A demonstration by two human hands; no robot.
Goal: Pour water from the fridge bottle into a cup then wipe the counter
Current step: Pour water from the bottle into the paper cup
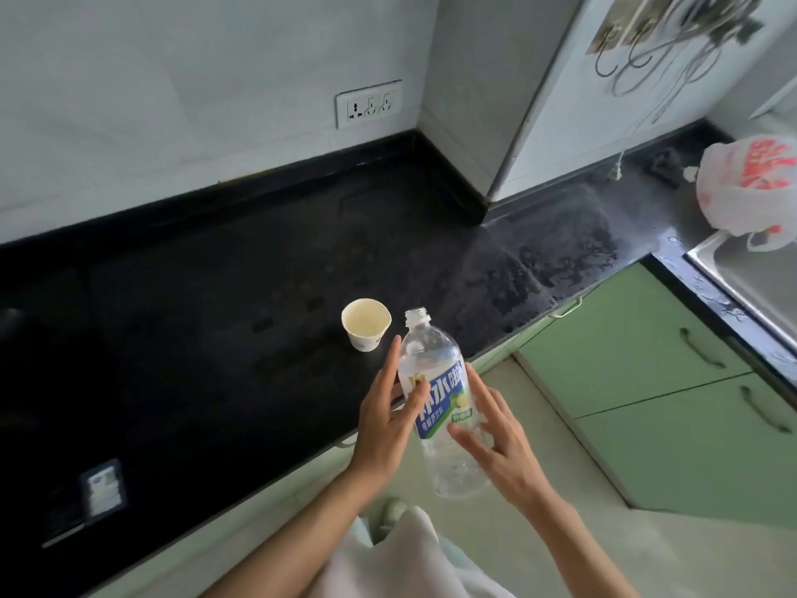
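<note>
A clear plastic bottle (435,399) with a blue and green label is uncapped and tilted slightly left in the air, above the front edge of the black counter (194,317). My left hand (386,420) holds it from the left, thumb across the label and fingers behind it. My right hand (496,442) touches the bottle's right side with straight, spread fingers. A white paper cup (366,323) stands upright on the counter just beyond and left of the bottle's mouth. Its inside looks pale, and I cannot tell whether it holds water.
A wet, streaked patch (539,261) covers the counter's right part. A white and red plastic bag (746,187) sits by the steel sink (742,278) at far right. Green cabinet doors (647,360) are below. A wall socket (368,103) is behind, and a small packet (103,487) lies at front left.
</note>
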